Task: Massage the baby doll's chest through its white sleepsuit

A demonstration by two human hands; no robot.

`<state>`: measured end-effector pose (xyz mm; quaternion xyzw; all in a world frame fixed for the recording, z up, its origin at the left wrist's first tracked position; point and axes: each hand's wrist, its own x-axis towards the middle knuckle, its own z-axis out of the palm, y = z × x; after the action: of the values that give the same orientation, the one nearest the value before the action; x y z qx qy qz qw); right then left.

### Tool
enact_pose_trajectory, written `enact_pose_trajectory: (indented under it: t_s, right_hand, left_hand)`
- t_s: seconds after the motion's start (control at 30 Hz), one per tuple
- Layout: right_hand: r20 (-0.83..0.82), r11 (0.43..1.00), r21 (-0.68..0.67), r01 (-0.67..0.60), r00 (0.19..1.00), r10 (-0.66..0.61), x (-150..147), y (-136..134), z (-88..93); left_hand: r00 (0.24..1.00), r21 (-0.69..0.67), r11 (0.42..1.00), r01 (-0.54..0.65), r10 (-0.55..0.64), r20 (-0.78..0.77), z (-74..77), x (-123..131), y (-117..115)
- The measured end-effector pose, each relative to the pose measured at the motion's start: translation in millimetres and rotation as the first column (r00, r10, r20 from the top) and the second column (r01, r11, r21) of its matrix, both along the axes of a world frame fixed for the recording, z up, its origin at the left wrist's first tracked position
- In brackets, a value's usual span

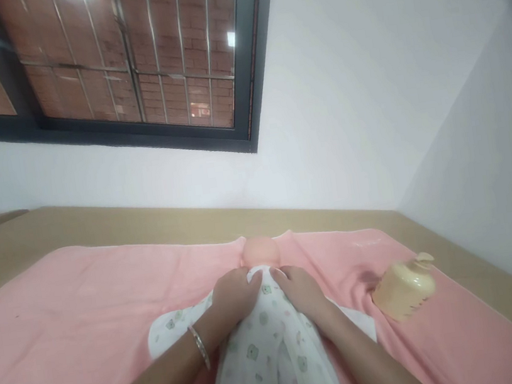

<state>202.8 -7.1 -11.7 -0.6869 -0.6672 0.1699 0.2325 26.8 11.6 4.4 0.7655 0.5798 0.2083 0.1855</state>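
A doll lies on its back on a pink blanket point(113, 326), and the smooth top of its head point(260, 252) shows beyond my hands. White baby clothing point(268, 349) printed with small green figures covers its body, sleeves spread to both sides. My left hand point(238, 293), with a bracelet on the wrist, grips the collar from the left, thumb on top. My right hand point(300, 287) grips the collar from the right in the same way. Both hands' other fingers are mostly hidden behind the cloth. The doll's face is hidden too.
A pale yellow bottle point(401, 292) with a spout-like top leans on the blanket at the right. Beneath the blanket is a tan surface point(146, 223) reaching the white wall point(321, 113). A dark-framed window point(132, 57) with metal bars is above.
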Motion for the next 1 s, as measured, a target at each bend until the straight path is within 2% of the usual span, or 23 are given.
enact_pose_trajectory:
  t_s: [1.0]
  right_hand:
    - [0.019, 1.0, -0.013, -0.002, 1.0, 0.002, -0.3, 0.0, 1.1]
  left_hand:
    - [1.0, 0.033, 0.999, -0.002, 0.002, 0.004, -6.0, -0.5, 2.3]
